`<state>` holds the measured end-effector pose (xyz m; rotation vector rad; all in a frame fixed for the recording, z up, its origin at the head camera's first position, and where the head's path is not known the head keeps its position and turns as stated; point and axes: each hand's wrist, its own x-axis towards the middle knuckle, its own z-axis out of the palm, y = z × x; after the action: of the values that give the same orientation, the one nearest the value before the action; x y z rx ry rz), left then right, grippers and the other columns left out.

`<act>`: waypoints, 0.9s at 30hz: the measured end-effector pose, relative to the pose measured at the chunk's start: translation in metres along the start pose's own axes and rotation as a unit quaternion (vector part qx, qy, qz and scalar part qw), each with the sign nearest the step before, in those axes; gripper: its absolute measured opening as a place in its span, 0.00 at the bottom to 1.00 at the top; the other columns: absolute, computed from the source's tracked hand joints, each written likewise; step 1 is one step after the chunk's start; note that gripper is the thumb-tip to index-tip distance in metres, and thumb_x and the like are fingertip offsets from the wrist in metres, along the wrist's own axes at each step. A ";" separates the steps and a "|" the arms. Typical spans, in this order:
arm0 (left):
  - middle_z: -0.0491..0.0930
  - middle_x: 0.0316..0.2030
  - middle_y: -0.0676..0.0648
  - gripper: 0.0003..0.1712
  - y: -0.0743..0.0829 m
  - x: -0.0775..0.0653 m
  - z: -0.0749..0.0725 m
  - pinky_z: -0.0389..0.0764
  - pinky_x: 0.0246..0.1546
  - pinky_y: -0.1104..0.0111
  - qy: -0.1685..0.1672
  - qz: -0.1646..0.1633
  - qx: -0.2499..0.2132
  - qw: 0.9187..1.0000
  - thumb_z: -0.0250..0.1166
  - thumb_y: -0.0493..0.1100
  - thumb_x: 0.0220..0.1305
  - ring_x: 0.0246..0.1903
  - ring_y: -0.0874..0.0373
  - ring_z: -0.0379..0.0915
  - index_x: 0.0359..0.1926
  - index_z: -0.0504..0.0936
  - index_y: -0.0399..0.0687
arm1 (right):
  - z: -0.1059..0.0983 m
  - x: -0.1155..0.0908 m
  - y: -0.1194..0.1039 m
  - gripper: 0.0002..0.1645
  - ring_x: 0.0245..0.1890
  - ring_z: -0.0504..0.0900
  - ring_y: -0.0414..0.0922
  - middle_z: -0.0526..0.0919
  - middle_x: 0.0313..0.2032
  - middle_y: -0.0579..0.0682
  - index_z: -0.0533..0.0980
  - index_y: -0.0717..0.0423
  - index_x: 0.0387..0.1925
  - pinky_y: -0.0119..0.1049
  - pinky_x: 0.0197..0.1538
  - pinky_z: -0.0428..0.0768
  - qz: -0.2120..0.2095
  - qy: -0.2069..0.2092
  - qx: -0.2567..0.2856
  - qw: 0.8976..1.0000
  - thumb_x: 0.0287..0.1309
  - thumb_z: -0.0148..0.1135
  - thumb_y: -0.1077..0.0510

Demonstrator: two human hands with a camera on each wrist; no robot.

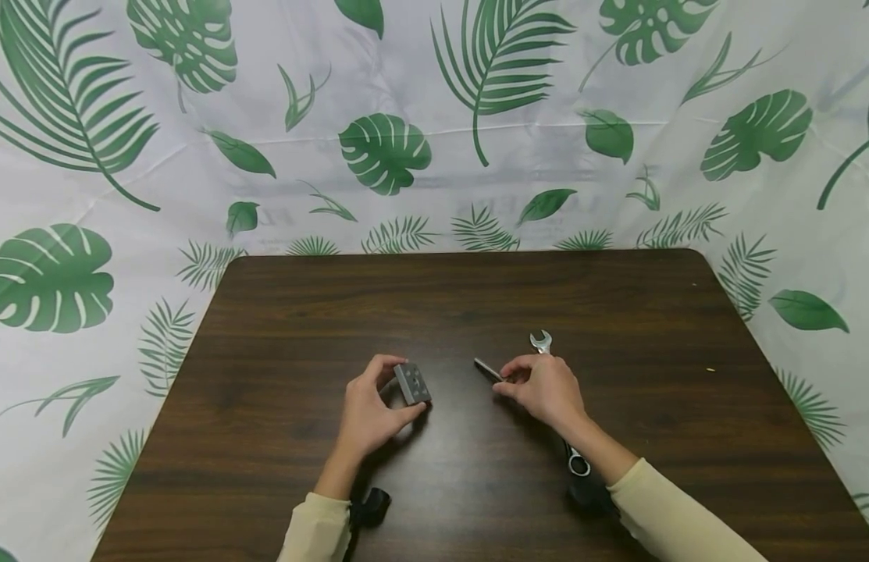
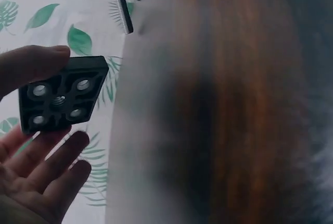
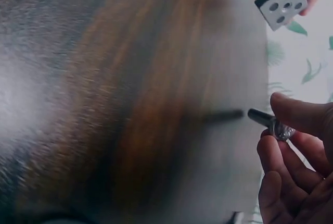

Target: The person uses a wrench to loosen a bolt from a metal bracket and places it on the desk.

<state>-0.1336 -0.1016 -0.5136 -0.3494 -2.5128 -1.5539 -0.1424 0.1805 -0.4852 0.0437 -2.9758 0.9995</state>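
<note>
My left hand (image 1: 369, 410) grips a grey square block (image 1: 414, 382) by its edges, between the thumb and fingers, tilted above the table. In the left wrist view the block (image 2: 62, 96) shows a hole near each corner and a threaded hole in the middle. To the right, my right hand (image 1: 546, 390) pinches a metal bolt (image 1: 486, 368) near its head, shank pointing toward the block and apart from it. The left wrist view shows thread along the bolt (image 2: 123, 6). A combination wrench (image 1: 542, 342) lies beneath the right hand, its middle hidden.
The dark wood-grain table (image 1: 462, 304) has rounded far corners. Behind it and at its sides hangs a white sheet (image 1: 293, 179) printed with green leaves. A tiny yellowish bit (image 1: 711, 369) lies on the right part of the table.
</note>
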 end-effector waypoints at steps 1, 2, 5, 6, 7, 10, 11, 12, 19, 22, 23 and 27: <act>0.83 0.48 0.49 0.39 -0.002 0.000 0.001 0.78 0.52 0.54 0.003 -0.005 0.006 1.000 0.84 0.37 0.35 0.51 0.50 0.79 0.52 0.77 0.51 | 0.001 0.000 0.002 0.11 0.21 0.77 0.35 0.80 0.19 0.34 0.85 0.43 0.26 0.38 0.27 0.71 0.001 0.001 0.000 1.000 0.39 0.81 0.48; 0.83 0.48 0.48 0.39 -0.003 0.000 0.002 0.78 0.52 0.54 0.007 -0.011 0.016 1.000 0.84 0.38 0.35 0.51 0.50 0.80 0.52 0.77 0.51 | 0.003 -0.001 0.003 0.12 0.20 0.77 0.35 0.80 0.19 0.34 0.85 0.43 0.26 0.38 0.27 0.71 0.000 0.002 0.001 1.000 0.39 0.81 0.47; 0.84 0.47 0.46 0.39 -0.006 -0.001 0.004 0.77 0.51 0.53 0.011 -0.033 0.049 0.998 0.85 0.41 0.34 0.51 0.50 0.80 0.51 0.77 0.53 | 0.006 -0.002 0.005 0.12 0.20 0.77 0.35 0.80 0.19 0.34 0.84 0.42 0.25 0.38 0.27 0.72 -0.005 0.002 0.002 1.000 0.38 0.82 0.47; 0.84 0.47 0.45 0.38 -0.006 -0.001 0.005 0.77 0.51 0.53 0.009 -0.042 0.057 0.997 0.85 0.42 0.34 0.50 0.50 0.80 0.51 0.77 0.53 | 0.007 -0.003 0.006 0.12 0.20 0.77 0.34 0.80 0.19 0.34 0.84 0.42 0.24 0.38 0.27 0.72 -0.006 0.002 0.000 1.000 0.38 0.82 0.47; 0.84 0.46 0.45 0.39 -0.006 -0.001 0.005 0.77 0.50 0.53 0.006 -0.050 0.068 0.996 0.85 0.43 0.34 0.49 0.49 0.80 0.51 0.77 0.53 | 0.008 -0.003 0.006 0.12 0.20 0.77 0.34 0.80 0.19 0.33 0.84 0.41 0.24 0.38 0.27 0.73 -0.007 0.001 -0.002 1.000 0.38 0.82 0.47; 0.85 0.45 0.46 0.38 -0.006 0.000 0.005 0.76 0.48 0.52 -0.003 -0.068 0.101 0.993 0.85 0.46 0.34 0.46 0.49 0.79 0.50 0.77 0.54 | 0.011 -0.005 0.007 0.13 0.21 0.78 0.33 0.81 0.20 0.33 0.82 0.40 0.23 0.39 0.28 0.74 -0.010 0.000 -0.014 1.000 0.38 0.81 0.46; 0.84 0.45 0.46 0.39 -0.006 0.000 0.005 0.75 0.47 0.52 -0.005 -0.069 0.112 0.991 0.85 0.47 0.34 0.45 0.49 0.79 0.51 0.77 0.53 | 0.011 -0.005 0.007 0.13 0.21 0.78 0.33 0.81 0.20 0.33 0.82 0.40 0.22 0.39 0.28 0.74 -0.011 0.000 -0.020 1.000 0.38 0.81 0.46; 0.84 0.44 0.47 0.39 -0.006 0.000 0.005 0.75 0.46 0.52 -0.005 -0.069 0.122 0.990 0.85 0.47 0.34 0.44 0.49 0.78 0.51 0.78 0.53 | 0.012 -0.006 0.008 0.13 0.21 0.78 0.32 0.81 0.20 0.32 0.82 0.40 0.22 0.40 0.28 0.74 -0.011 0.000 -0.027 1.000 0.38 0.81 0.46; 0.81 0.44 0.45 0.41 -0.007 0.001 0.004 0.74 0.43 0.54 -0.011 -0.054 0.196 0.979 0.85 0.50 0.33 0.43 0.48 0.72 0.52 0.80 0.47 | 0.017 -0.008 0.009 0.13 0.21 0.77 0.32 0.81 0.21 0.31 0.81 0.38 0.23 0.42 0.27 0.75 -0.028 0.003 -0.071 0.997 0.38 0.80 0.44; 0.79 0.44 0.45 0.40 -0.009 0.001 0.003 0.73 0.44 0.54 -0.021 -0.057 0.222 0.973 0.85 0.49 0.33 0.44 0.48 0.70 0.52 0.81 0.46 | 0.018 -0.008 0.008 0.13 0.22 0.78 0.34 0.82 0.22 0.32 0.82 0.38 0.24 0.42 0.26 0.74 -0.043 0.007 -0.086 0.995 0.38 0.80 0.44; 0.78 0.43 0.45 0.40 -0.010 0.000 0.003 0.73 0.43 0.54 -0.025 -0.061 0.229 0.971 0.85 0.49 0.33 0.44 0.48 0.69 0.52 0.81 0.46 | 0.019 -0.008 0.008 0.13 0.23 0.78 0.34 0.82 0.22 0.32 0.82 0.38 0.25 0.42 0.25 0.74 -0.048 0.008 -0.090 0.995 0.38 0.80 0.44; 0.74 0.41 0.45 0.41 -0.011 0.000 0.003 0.71 0.43 0.55 -0.036 -0.073 0.244 0.966 0.85 0.50 0.32 0.43 0.48 0.67 0.53 0.82 0.48 | 0.019 -0.009 0.008 0.13 0.23 0.78 0.34 0.82 0.23 0.32 0.83 0.38 0.26 0.41 0.25 0.73 -0.057 0.003 -0.097 0.994 0.38 0.81 0.46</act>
<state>-0.1362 -0.1037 -0.5241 -0.1518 -2.9157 -0.9171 -0.1332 0.1751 -0.5054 0.2076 -3.0090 0.6935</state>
